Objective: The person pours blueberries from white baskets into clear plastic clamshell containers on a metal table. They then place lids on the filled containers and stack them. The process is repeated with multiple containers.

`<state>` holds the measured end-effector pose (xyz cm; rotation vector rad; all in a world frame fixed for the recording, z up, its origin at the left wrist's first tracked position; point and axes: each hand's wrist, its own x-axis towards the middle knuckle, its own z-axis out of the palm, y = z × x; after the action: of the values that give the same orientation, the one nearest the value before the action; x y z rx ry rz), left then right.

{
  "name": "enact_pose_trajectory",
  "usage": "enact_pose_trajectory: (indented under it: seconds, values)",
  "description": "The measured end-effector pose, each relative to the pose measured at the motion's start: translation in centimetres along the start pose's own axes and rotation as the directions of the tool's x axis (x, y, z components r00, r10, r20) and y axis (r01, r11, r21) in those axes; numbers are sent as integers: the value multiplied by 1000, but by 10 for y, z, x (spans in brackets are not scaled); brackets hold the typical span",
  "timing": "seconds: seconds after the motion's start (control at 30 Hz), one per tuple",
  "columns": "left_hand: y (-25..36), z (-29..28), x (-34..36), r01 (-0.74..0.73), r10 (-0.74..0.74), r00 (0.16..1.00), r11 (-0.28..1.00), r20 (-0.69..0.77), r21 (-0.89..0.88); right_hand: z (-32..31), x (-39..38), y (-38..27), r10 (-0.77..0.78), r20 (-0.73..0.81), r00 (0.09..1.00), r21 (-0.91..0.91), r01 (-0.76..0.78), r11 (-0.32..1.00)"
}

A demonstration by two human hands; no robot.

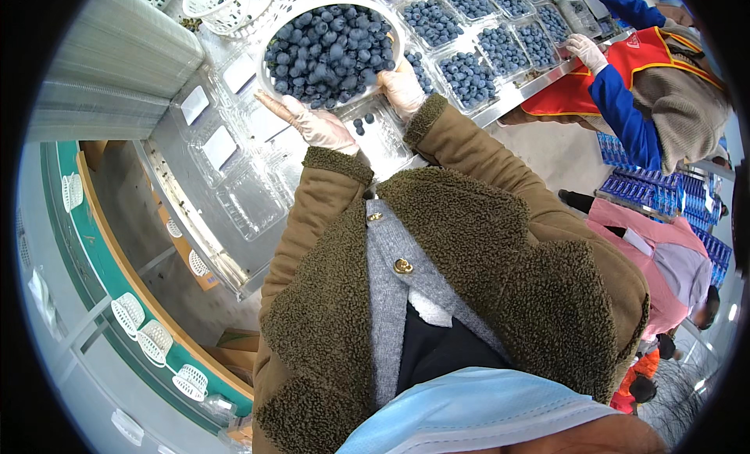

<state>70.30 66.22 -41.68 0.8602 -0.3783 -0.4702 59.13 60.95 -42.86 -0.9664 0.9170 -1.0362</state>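
White basket (399,30) was up at the far side of the table (181,190), in front of the wearer, between both hands, heaped with blueberries (331,54). Left hand (316,127), gloved, was open — fingers stretched out along the basket's lower left side, supporting it rather than clutching. Right hand (404,89), also gloved, was bent round the basket's right side, gripping it near the rim; some of its fingers were hidden, so I couldn't tell how they sat. Below the basket, between the wrists, an open clear tray (384,148) held just a few loose berries (363,124). To the right, rows of clear punnets (467,77) stood filled with blueberries, close together. Left of the hands, unfilled clear trays (248,206) lay on the metal surface, white pads (219,147) showing in some, with tall stacks of clear containers (117,67) beyond them. More white baskets (228,7) stood at the top. Over on the right, a co-worker in a red apron (574,98) and blue sleeves had a gloved hand (587,54) at the table edge — near the filled punnets. Far left, small white baskets (155,342) sat along a green belt (98,255) with an orange side; blue crates (629,190) stood behind the co-worker.
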Motion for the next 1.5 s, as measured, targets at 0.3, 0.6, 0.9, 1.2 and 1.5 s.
enact_pose_trajectory:
  seconds: [0.3,0.6,0.9,1.2,1.5]
  values:
    - [-17,-10,4,-254,255,967,940,24,229,1,1,2,-115,33,993,50,113,992]
    - [-9,-1,8,-238,235,968,971,86,26,-2,3,5,-93,42,995,-3,93,996]
    - [-14,-4,4,-59,59,998,998,-33,-10,1,-1,-11,-101,32,994,-29,102,994]
    - [-16,-8,0,-542,551,802,509,231,669,3,-3,-27,-66,31,997,-105,69,992]
    - [-1,13,23,-100,139,989,865,-43,492,21,12,-47,-118,42,992,-197,124,972]
